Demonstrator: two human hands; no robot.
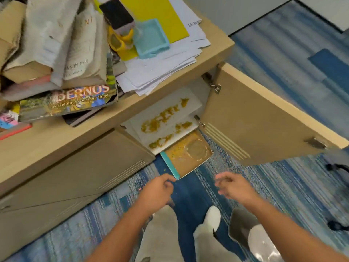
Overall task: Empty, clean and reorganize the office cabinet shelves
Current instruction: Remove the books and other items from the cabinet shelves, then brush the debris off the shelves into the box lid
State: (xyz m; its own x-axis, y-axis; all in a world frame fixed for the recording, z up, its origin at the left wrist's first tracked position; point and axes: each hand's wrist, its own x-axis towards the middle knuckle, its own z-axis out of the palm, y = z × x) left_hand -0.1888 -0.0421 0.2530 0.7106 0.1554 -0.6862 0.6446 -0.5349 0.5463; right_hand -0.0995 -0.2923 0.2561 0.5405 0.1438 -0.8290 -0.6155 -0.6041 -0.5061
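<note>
Emptying step: left hand (158, 188) is pinching the teal-edged tray (187, 156) sticking out of the open cabinet (245, 114) at frame centre, right hand (234, 186) hovering loosely curled, holding nothing; next probably needing a level pull-out.

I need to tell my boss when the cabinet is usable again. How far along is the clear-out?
Emptying looks mostly done: books and papers are piled on the cabinet top. In hand: the left hand pinches the corner of a soiled, teal-edged book sticking out of the open cabinet; the right hand is free. Left: yellow crumbs cover the white shelves, so cleaning and restocking remain.
</note>
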